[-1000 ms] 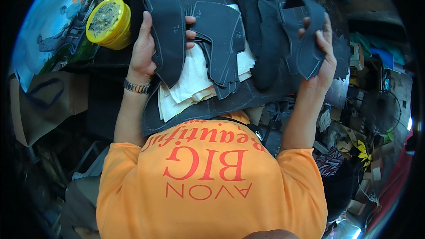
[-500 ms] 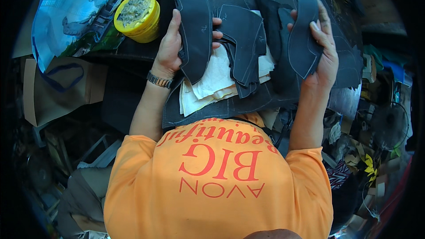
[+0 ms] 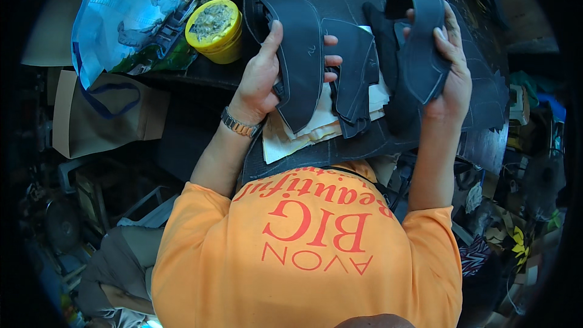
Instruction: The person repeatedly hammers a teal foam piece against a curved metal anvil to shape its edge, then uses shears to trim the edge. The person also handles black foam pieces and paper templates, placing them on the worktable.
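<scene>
My left hand [image 3: 258,82] is closed round a black cut-out panel [image 3: 294,54] with pale marked outlines, its thumb at the left edge and fingertips showing past the right edge. My right hand [image 3: 454,70] grips a long black curved cut-out piece [image 3: 420,45], which bends over at its far end. Between the hands, several smaller black cut-outs [image 3: 353,79] lie stacked on cream sheets [image 3: 297,136]. Soft black material [image 3: 395,100] lies beneath the right-hand piece. Whether the left hand holds more than one layer is hard to make out.
On the dark table, a yellow tub [image 3: 215,39] with greyish contents stands at the left, beside a blue printed plastic bag [image 3: 152,15]. Below that bag is a brown paper bag [image 3: 100,115] with a blue strap. A large black sheet [image 3: 483,97] spreads over the table's right side.
The whole view has shifted, so most things appear further right. The far end of the right-hand piece has come down and curls closer to the hand. Both hands keep their holds.
</scene>
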Demonstrator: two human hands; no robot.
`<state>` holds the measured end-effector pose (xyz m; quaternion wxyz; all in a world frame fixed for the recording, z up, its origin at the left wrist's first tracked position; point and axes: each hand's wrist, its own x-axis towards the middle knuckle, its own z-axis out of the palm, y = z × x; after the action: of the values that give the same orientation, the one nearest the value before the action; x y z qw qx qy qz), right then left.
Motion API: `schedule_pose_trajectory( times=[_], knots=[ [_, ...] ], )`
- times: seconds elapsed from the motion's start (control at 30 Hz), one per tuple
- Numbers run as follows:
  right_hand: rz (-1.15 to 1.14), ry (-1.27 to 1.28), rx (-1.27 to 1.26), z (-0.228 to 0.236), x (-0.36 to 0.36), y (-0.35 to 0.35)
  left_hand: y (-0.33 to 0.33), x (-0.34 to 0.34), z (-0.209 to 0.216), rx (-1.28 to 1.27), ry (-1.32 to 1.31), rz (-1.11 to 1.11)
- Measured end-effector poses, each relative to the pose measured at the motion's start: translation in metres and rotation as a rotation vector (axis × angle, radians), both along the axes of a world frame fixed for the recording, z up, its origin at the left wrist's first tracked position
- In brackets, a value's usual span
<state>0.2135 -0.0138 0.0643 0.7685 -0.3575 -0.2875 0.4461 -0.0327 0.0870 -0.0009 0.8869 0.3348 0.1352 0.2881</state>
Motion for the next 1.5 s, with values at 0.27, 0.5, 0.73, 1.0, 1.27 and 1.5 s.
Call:
schedule_pose_trajectory(
  times=[0.27,0.5,0.73,1.0,1.27,1.5],
  knots=[
    [0.279,0.143,-0.289,-0.035,-0.087,-0.019,-0.018,0.013,-0.001,-0.283,0.062,0.045],
    [0.278,-0.174,-0.212,-0.041,-0.082,-0.031,-0.019,0.017,-0.003,-0.256,0.161,0.053],
    [-0.002,-0.757,-0.295,-0.034,-0.073,-0.039,-0.021,0.034,0.012,-0.176,0.088,0.034],
    [0.126,-0.369,-0.009,-0.01,-0.043,-0.027,-0.005,0.08,0.05,0.199,0.072,-0.022],
    [0.029,-0.364,-0.482,-0.033,0.001,-0.046,0.012,0.04,0.045,1.564,0.605,0.236],
    [-0.017,-0.489,-0.619,-0.048,0.008,-0.051,-0.025,-0.076,0.006,1.084,0.849,0.8]
  ],
)
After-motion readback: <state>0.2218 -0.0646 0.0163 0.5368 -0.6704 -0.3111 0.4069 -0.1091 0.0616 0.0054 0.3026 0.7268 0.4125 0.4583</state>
